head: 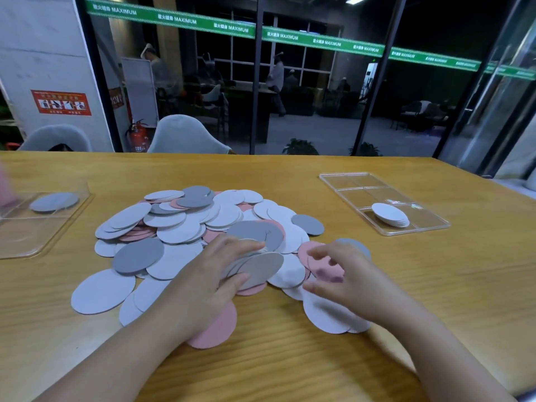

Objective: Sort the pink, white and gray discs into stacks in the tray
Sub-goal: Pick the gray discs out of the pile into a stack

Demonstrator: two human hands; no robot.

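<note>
Discs (185,227) lie heaped mid-table (435,285); white stack (390,214) sits in tray (348,181) near right edge. I see left hand (208,274) clamping several white discs, right hand (345,277) fingers loosely curled over pink disc (311,252).

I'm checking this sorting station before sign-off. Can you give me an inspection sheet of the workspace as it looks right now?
Surface: wooden table, wood grain bare at the near edge.
Job's things: loose pile of discs, pink, white and gray mixed; right tray holds a white stack; left tray holds gray discs.
Clutter: nothing seen.
Grippers: left hand grips a fan of white discs; right hand over a pink disc, fingers loosely curled, blurred, hold unclear.
Cables: nothing seen.
Surroundings: pale chairs behind the table, fire extinguisher, glass wall with reflections.
</note>
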